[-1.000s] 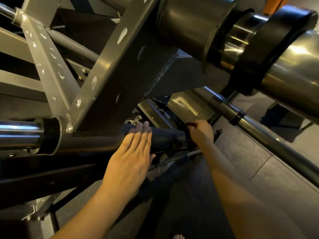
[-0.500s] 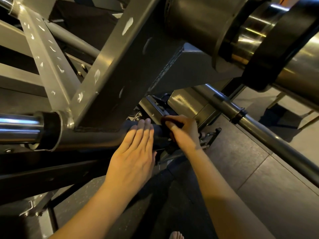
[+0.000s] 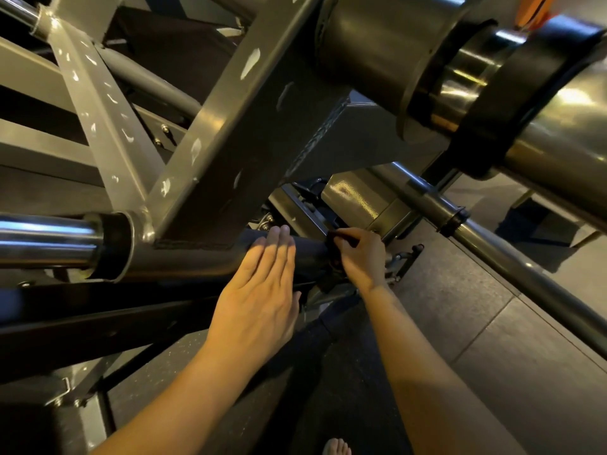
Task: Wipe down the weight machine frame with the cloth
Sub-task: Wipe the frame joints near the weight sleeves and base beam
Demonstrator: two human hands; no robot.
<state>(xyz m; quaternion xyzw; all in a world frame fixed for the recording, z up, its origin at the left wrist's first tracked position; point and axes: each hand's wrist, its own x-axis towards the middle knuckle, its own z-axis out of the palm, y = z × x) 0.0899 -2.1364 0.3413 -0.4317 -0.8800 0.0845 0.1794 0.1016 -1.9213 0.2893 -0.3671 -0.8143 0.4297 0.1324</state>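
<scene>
Straight-fingered left hand point(image 3: 259, 300) touches frame tube point(image 3: 197, 261); right hand point(image 3: 361, 257) grips cloth point(image 3: 335, 238).

Right hand point(image 3: 359, 257), gripping the dark cloth point(image 3: 335, 240), has travelled along the horizontal frame tube point(image 3: 308, 254) toward the left hand point(image 3: 259, 300), then backed off slightly. The gap is narrower than one second ago.

hands: 2, left hand point(image 3: 259, 297), right hand point(image 3: 361, 257) | cloth point(image 3: 336, 237): 1 | frame point(image 3: 210, 136): 1 | bare foot point(image 3: 335, 446): 1
</scene>
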